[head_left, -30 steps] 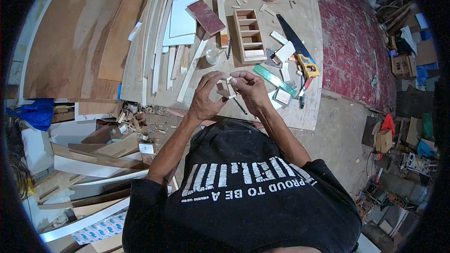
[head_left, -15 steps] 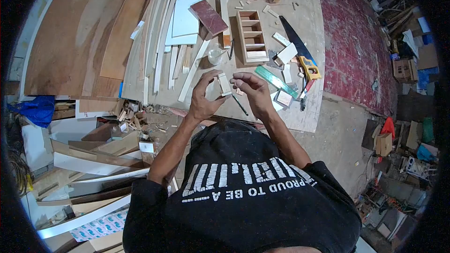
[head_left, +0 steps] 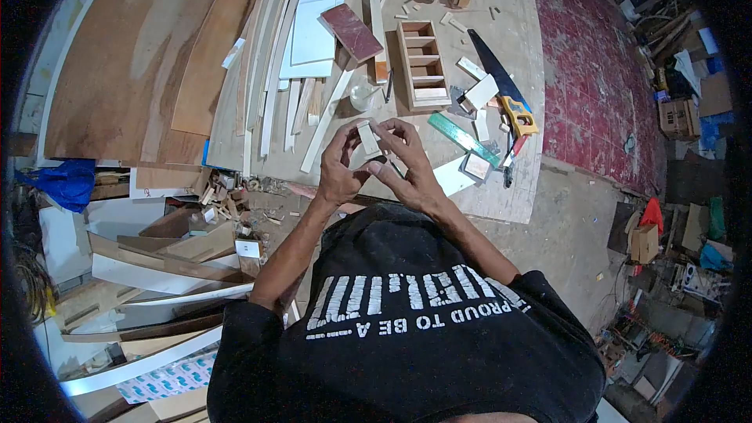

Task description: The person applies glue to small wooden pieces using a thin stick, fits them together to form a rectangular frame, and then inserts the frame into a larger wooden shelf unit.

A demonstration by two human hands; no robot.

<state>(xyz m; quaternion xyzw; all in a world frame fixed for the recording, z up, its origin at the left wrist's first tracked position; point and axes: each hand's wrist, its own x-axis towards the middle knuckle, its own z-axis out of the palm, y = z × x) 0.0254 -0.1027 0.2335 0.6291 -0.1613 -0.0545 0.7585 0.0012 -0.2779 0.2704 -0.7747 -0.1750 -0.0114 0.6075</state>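
Both my hands are raised over the near edge of the plywood worktop [head_left: 509, 23]. My left hand [head_left: 338, 166] pinches a small pale wood block [head_left: 367, 138] between thumb and fingers. My right hand [head_left: 409, 163] meets it from the right, its fingertips touching the top of the same block. A pencil [head_left: 395, 171] lies on the worktop just under my hands. Beyond them stands a small open wooden box with shelves [head_left: 423, 66].
A handsaw with a yellow handle [head_left: 501, 90], a green ruler [head_left: 462, 135], a reddish board [head_left: 350, 31], a clear cup [head_left: 361, 96] and several wood offcuts lie on the worktop. Long strips and plywood sheets [head_left: 149, 55] lie left. Scrap boards pile on the floor lower left.
My hands have drawn closer together and my right fingertips now touch the block. The block has turned more upright in my left hand.
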